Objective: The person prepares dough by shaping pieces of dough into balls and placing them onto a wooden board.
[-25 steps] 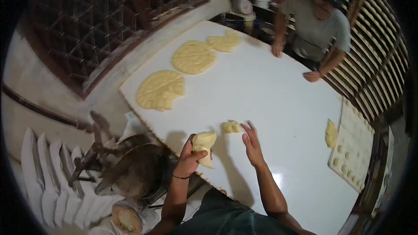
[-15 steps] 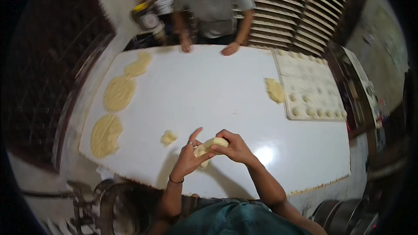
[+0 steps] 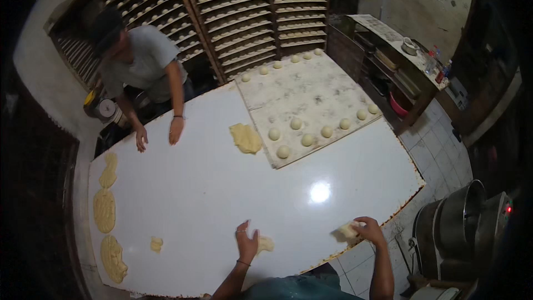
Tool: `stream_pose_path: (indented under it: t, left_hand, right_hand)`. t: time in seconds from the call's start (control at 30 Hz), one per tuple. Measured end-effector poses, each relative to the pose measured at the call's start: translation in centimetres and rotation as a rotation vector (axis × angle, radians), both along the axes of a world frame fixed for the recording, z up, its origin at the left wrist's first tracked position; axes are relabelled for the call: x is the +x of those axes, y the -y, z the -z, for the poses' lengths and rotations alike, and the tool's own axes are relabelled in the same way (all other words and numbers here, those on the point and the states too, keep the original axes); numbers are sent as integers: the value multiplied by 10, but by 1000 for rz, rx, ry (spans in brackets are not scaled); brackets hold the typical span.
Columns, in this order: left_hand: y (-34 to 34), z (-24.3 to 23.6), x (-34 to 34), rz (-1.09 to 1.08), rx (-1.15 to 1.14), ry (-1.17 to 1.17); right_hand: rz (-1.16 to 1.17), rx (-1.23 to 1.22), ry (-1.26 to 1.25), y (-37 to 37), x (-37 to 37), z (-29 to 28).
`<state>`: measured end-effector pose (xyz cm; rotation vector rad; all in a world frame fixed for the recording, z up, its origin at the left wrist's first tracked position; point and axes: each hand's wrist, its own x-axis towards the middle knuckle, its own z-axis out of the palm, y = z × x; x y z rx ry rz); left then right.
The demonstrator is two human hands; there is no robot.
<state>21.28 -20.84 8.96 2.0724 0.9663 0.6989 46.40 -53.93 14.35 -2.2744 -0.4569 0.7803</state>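
Observation:
My left hand (image 3: 246,243) is over the near part of the white table, fingers stretched out and thumb apart. Right beside its thumb lies a pale yellow piece of dough (image 3: 266,244); whether the thumb touches it I cannot tell. Well off to the right, my right hand (image 3: 370,230) grips another lump of dough (image 3: 348,230) by its right side, at the table's near right edge. A small scrap of dough (image 3: 156,244) sits alone to the left of my left hand.
Flattened dough slabs (image 3: 104,211) line the table's left edge. A floured board (image 3: 311,97) with round dough balls covers the far right, a dough piece (image 3: 246,138) beside it. Across the white table (image 3: 205,205), a co-worker (image 3: 145,64) leans over. Racks (image 3: 236,16) stand behind; a metal mixer bowl (image 3: 463,219) is at right.
My view has swung to the right. Both hands were together on dough; now they are apart, the right one out to the right with a lump, the left beside a piece on the table.

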Motion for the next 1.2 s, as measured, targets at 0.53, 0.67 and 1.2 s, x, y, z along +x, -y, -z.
stream_pose_path:
  t: [0.53, 0.67, 1.2]
  left_hand:
    - [55, 4, 25, 388, 361, -138]
    - [-39, 30, -5, 159, 499, -340]
    - [28, 35, 8, 53, 417, -224]
  right_hand:
    - [-78, 235, 793, -66, -34, 53]
    - [-227, 34, 843, 10, 16, 73]
    - [-79, 239, 715, -63, -22, 57]
